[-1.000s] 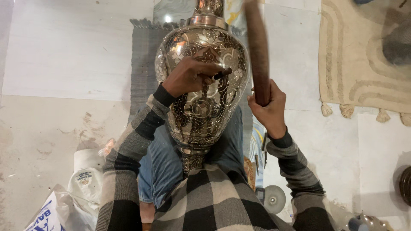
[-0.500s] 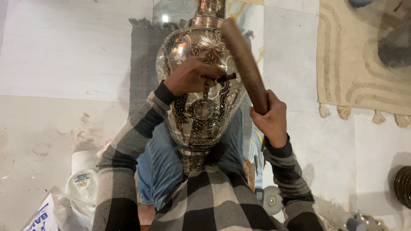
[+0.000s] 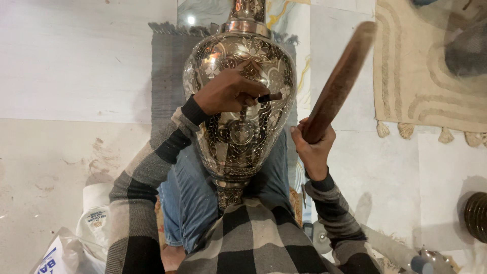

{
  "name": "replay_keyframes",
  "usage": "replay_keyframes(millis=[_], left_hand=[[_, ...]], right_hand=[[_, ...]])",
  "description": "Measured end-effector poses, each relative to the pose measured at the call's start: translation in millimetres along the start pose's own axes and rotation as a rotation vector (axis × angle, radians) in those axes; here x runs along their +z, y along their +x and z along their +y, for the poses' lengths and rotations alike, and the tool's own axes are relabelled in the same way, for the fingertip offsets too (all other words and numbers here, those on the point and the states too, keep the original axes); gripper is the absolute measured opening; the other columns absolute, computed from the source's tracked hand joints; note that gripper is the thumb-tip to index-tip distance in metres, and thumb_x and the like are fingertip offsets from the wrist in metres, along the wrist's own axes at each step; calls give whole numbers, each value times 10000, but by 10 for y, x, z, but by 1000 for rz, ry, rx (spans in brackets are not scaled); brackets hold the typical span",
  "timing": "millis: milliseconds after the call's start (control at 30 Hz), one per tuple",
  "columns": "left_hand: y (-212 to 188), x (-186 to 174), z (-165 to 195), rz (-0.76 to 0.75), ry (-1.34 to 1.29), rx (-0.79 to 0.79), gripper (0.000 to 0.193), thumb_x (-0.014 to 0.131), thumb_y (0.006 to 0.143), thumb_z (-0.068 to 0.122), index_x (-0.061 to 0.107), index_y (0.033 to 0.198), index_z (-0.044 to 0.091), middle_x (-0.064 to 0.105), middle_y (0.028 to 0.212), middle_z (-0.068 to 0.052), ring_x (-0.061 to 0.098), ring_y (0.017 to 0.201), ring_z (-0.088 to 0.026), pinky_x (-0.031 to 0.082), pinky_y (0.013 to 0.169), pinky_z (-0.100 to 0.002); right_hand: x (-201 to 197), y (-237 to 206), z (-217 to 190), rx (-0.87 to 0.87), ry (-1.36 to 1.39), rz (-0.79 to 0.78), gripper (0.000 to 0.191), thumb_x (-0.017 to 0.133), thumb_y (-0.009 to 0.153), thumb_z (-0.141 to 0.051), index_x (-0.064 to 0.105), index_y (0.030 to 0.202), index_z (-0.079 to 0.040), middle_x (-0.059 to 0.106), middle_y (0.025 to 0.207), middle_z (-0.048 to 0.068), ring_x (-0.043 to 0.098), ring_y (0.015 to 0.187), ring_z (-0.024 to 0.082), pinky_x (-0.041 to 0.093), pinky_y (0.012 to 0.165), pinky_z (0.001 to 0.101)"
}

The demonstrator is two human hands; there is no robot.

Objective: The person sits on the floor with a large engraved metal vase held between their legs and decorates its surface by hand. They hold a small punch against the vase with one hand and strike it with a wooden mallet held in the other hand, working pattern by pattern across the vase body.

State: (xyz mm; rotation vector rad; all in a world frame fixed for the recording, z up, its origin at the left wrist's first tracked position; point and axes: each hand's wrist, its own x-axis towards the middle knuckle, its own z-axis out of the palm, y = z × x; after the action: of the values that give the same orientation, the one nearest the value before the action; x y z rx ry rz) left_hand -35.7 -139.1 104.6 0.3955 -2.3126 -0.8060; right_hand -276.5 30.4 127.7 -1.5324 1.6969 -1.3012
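A large engraved metal vase [image 3: 238,127] lies across my lap, its neck pointing away from me. My left hand [image 3: 228,91] rests on the vase's belly and grips a small dark chisel [image 3: 269,97] whose tip touches the metal. My right hand [image 3: 312,147] is closed around the lower end of a brown wooden stick [image 3: 340,81], which is raised and tilted up to the right, away from the chisel. My sleeves are grey and black check.
A grey mat [image 3: 167,66] lies under the vase on a pale tiled floor. A beige tasselled rug [image 3: 426,76] is at the upper right. White plastic bags [image 3: 91,228] sit at lower left, and a dark ribbed round object [image 3: 477,215] at the right edge.
The wooden stick swung down toward the chisel half a second ago and has now swung back up and out to the right. My left hand kept the chisel on the vase.
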Motion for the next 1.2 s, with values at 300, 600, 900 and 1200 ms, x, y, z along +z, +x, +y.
replay_keyframes(millis=[300, 600, 900, 1200], left_hand=[[22, -36, -56, -1, -29, 65, 332, 735, 813, -61, 777, 1102, 99, 811, 923, -32, 766, 747, -141, 412, 1168, -522], [40, -72, -136, -87, -33, 59, 389, 771, 768, -32, 777, 1116, 143, 814, 1010, -13, 717, 669, -145, 205, 1205, -627], [69, -27, -219, -141, -16, 69, 458, 724, 769, -95, 782, 1161, 134, 805, 1093, -42, 665, 653, -140, 550, 649, -327], [88, -71, -307, -253, -26, 46, 554, 721, 721, -122, 770, 1215, 122, 805, 959, -81, 705, 656, -181, 547, 562, -322]], right_hand=[[44, -67, -72, 75, -232, -25, 210, 759, 813, -32, 610, 951, 17, 592, 702, 90, 551, 561, 155, 446, 557, 311], [145, -194, 114, 85, -147, 26, 235, 747, 812, -76, 611, 975, 23, 616, 750, 127, 568, 639, 160, 475, 603, 326], [201, -299, 150, 107, -245, 43, 222, 758, 802, -51, 590, 933, 9, 581, 710, 90, 506, 618, 155, 452, 587, 307], [302, -330, 205, 137, -35, 85, 207, 769, 824, -38, 599, 937, -5, 565, 737, 44, 488, 644, 103, 418, 584, 307]])
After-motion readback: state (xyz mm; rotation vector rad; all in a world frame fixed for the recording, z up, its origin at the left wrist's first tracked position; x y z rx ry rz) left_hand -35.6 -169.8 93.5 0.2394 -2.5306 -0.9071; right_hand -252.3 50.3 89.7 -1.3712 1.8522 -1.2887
